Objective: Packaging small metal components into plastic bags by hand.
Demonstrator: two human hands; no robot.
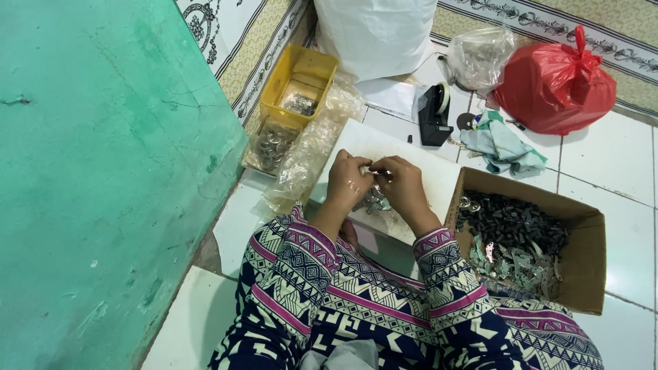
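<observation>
Green wall (103,171) fills the left, with a tiled floor (617,157) beside it. Next comes a yellow tray (301,79) of small metal bits, then a white board (384,147) across the lap. Over it the left hand (348,181) and right hand (404,186) meet, fingertips pinched together on a small metal piece (377,171), wrists bent inward; more pieces (373,201) lie beneath. A slipped pinch could likely drop the part among them. Right stands a cardboard box (589,226) of dark parts, with a red bag (555,82) behind
</observation>
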